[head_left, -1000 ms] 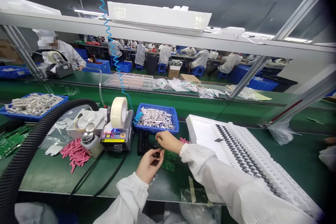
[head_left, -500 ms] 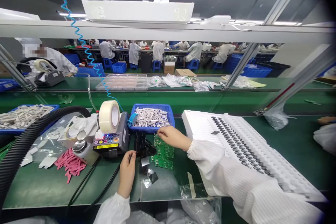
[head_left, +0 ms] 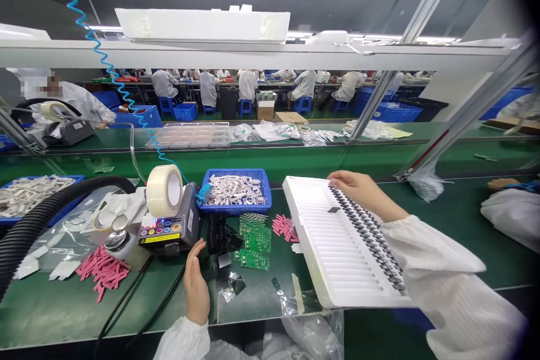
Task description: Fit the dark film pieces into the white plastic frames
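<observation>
My right hand (head_left: 371,197) reaches over the far end of a white foam tray (head_left: 300,194). Its fingers are bent together at the top of the rows of dark parts (head_left: 363,230); what they grip, if anything, is hidden. On the near left, my left hand (head_left: 197,289) rests by the table top with fingers stretched out and nothing in them. Between the hands lie green circuit boards (head_left: 255,242), a bundle of black parts (head_left: 219,233) and small dark, shiny squares (head_left: 236,284). A lone dark piece (head_left: 334,210) lies on the tray's left half.
A tape dispenser (head_left: 171,230) carries a tape roll (head_left: 160,191). Behind the boards stands a blue bin (head_left: 268,191) of white parts. Pink strips (head_left: 103,270) lie beside a metal-topped bottle (head_left: 130,247). A black hose (head_left: 63,208) crosses the left side. A co-worker's sleeve (head_left: 512,214) shows at right.
My right hand has moved right from the circuit boards to the tray's far end, uncovering pink strips beside the boards. My left hand has drawn back slightly and straightened its fingers. The view has shifted.
</observation>
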`<state>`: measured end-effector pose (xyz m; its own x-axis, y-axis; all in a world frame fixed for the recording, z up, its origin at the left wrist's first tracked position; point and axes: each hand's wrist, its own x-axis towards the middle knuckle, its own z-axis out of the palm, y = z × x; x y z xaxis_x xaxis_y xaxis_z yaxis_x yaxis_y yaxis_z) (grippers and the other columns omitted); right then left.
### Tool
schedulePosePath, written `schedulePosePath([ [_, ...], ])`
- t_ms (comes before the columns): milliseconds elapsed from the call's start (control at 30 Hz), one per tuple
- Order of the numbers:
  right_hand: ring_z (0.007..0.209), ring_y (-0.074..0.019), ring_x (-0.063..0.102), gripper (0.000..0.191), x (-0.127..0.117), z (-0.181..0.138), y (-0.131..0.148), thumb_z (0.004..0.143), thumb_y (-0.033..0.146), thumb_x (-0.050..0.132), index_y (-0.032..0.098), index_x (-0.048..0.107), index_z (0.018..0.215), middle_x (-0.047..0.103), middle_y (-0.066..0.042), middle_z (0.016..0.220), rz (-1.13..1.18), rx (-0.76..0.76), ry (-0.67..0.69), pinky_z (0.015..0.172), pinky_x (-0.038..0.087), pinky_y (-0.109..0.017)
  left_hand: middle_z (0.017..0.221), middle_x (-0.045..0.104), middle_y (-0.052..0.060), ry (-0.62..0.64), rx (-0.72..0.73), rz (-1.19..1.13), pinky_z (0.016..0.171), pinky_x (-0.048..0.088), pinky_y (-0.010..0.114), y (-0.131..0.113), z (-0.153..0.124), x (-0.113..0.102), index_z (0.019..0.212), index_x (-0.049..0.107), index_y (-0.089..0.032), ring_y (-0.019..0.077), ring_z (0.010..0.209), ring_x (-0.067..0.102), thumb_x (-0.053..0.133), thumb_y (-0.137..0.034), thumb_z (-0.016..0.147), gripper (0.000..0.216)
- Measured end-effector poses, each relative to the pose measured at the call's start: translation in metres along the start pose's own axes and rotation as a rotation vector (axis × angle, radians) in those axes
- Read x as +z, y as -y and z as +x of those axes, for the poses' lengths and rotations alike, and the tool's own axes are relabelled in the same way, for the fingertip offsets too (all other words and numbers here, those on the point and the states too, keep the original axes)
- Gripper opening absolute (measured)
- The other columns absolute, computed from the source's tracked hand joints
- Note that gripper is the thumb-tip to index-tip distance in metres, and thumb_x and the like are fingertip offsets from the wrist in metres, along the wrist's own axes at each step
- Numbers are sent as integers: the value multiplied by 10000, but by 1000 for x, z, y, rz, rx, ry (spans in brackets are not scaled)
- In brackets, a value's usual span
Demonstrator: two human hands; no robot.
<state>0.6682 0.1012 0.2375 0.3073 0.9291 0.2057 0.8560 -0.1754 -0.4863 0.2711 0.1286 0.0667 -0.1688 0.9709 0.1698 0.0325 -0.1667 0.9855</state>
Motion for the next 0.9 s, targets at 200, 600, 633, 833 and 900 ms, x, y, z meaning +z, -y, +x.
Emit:
schedulePosePath([
  [200,767,-272,641,313,-11,-23,-62,787,445,454,203,644,841,689,-97,890,-78,100,49,624,474,-336,1134,597,91,-77,30,38,1011,339,378,2,-3,0,1000,619,-194,237,1146,484,343,-460,852,411],
  [600,822,-250,612,304,17,-30,-97,780,381,448,192,663,880,670,-97,910,-248,14,125,712,457,-326,1137,565,53,-47,1,30,1046,277,369,-9,-25,0,909,655,-214,221,1160,458,319,-443,867,409],
  [633,862,-258,603,298,21,-28,-96,764,371,474,192,667,904,659,-104,952,-268,-6,121,738,450,-335,1125,570,50,-37,-16,27,1045,278,371,-11,-28,0,896,656,-218,221,1153,463,331,-443,864,397],
  [833,990,-317,541,195,44,-21,-84,721,268,513,228,694,780,620,-97,1070,-349,-72,86,828,379,-450,1116,580,54,12,-118,18,1035,293,385,-15,-44,2,868,673,-229,231,1148,468,432,-425,838,312],
  [900,950,-321,559,189,41,-18,-76,729,241,497,212,684,717,642,-102,1018,-340,-93,81,827,368,-478,1102,583,61,2,-136,14,1032,297,387,-14,-45,-1,864,671,-222,238,1152,463,466,-424,822,290],
])
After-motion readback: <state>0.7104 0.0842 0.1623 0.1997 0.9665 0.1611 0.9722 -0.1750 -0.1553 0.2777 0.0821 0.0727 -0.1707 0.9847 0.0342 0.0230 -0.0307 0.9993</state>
